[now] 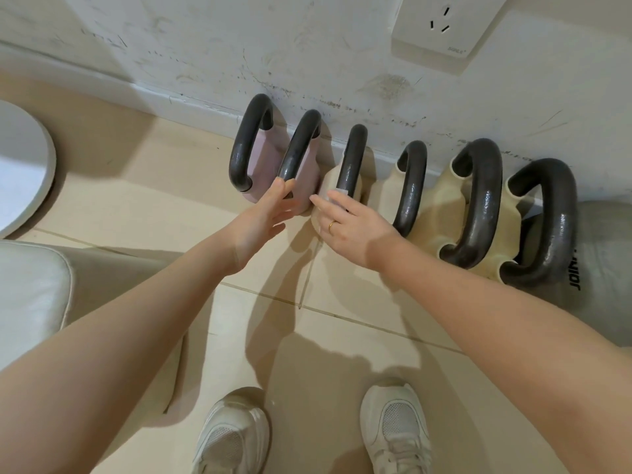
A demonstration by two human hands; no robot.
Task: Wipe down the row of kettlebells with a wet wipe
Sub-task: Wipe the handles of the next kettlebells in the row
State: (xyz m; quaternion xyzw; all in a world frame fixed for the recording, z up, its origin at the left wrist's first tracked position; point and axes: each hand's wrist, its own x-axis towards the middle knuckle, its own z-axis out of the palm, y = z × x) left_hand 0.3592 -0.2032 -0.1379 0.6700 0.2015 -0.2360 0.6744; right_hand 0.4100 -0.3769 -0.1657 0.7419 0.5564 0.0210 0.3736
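Note:
Several kettlebells with dark handles stand in a row along the wall. From the left come two pink ones [263, 148] [307, 169], then cream ones [330, 186] [448, 196], and a grey one [602, 248] at the far right. My left hand [263, 217] reaches to the second pink kettlebell, fingers spread, fingertips touching the lower end of its handle. My right hand [349, 227], wearing a ring, presses a thin white wet wipe [337, 192] against the third kettlebell at the base of its handle [352, 155]. Most of the wipe is hidden under my fingers.
The white scuffed wall [307, 56] with a socket [441, 32] runs right behind the row. A white cushion [30, 289] and a round white base [20, 165] are at the left. My two white shoes [232, 436] [396, 429] stand on the beige tile floor.

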